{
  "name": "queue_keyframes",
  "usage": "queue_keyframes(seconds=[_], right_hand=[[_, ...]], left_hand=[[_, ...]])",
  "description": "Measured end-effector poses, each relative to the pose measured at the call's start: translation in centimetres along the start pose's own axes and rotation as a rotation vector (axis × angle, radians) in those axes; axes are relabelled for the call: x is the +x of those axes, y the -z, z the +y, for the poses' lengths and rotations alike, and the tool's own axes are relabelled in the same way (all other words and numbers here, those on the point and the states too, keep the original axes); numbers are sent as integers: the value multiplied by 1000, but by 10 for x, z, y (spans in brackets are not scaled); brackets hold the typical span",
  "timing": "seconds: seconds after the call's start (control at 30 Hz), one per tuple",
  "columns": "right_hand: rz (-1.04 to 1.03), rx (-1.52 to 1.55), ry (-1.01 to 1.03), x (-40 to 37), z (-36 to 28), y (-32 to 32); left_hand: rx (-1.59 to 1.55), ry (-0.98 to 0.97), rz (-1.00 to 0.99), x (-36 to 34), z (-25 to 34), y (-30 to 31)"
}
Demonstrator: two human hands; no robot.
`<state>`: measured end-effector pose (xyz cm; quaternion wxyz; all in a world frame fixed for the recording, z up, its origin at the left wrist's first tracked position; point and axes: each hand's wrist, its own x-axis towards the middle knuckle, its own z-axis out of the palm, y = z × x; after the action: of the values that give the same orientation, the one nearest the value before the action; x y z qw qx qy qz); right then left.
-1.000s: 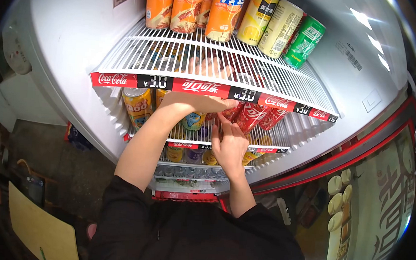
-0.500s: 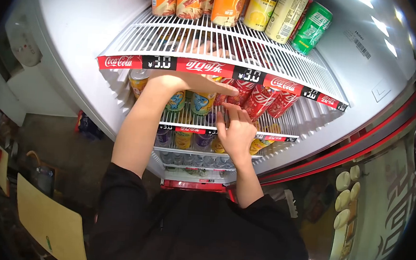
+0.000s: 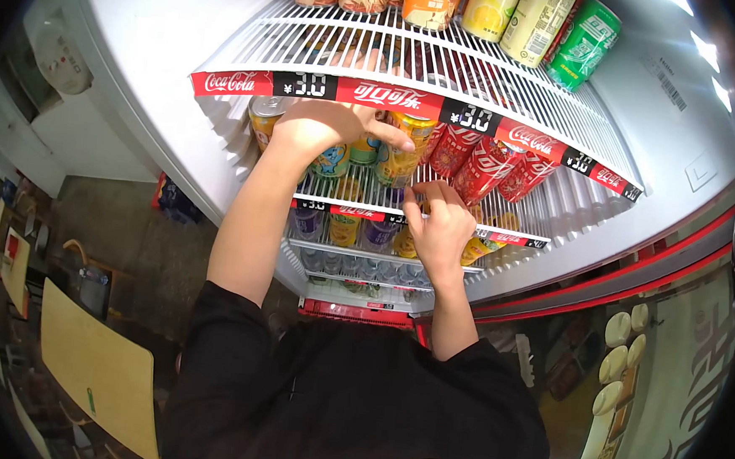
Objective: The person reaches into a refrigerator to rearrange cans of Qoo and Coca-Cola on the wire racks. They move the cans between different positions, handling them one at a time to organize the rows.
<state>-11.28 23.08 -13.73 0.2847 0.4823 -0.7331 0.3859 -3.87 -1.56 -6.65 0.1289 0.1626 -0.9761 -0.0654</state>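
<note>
My left hand reaches under the upper shelf, its thumb across the front of a yellow can. Its fingers go behind the can, partly seen through the shelf wires. My right hand is at the front of the shelf below, fingers apart and bent over the wire edge, holding nothing. Red Coca-Cola cans stand just behind and right of its fingertips. To the left of the yellow can are a blue-and-green can and, at the far left, another yellow can.
The upper wire shelf carries orange cans, yellow cans and a green can. A red price strip runs along its front. Lower shelves hold more drinks. A red-edged door stands on the right; a wooden table is at lower left.
The view has shifted, moving the shelves up and right in the picture. My left thumb has gone from in front of the red cans onto the yellow can. My right hand stays at the shelf edge.
</note>
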Motion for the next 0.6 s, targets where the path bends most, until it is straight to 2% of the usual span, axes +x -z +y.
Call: queue_keyframes(seconds=[0.1,0.2,0.27,0.33,0.37,0.43,0.5,0.53,0.6], right_hand=[[14,15,18,-1,2,-2],[34,21,29,0,2,-2],[33,24,21,-1,2,-3],[37,23,11,-2,2,-3],[37,27,15,-2,2,-3],[43,33,19,-1,2,-3],[33,40,1,-2,2,-2],[32,36,1,-2,3,-3],[28,27,-2,-2,2,-2]], left_hand=[[12,48,-51,1,-1,-3],[-65,30,-2,-12,32,32],[-54,46,-47,-24,55,58],[-61,-13,-2,-30,61,67],[-83,-217,207,-28,47,54],[-410,-44,3,-39,53,80],[-488,71,-67,-46,44,82],[-406,94,-30,-50,42,81],[-194,448,-273,-58,53,102]])
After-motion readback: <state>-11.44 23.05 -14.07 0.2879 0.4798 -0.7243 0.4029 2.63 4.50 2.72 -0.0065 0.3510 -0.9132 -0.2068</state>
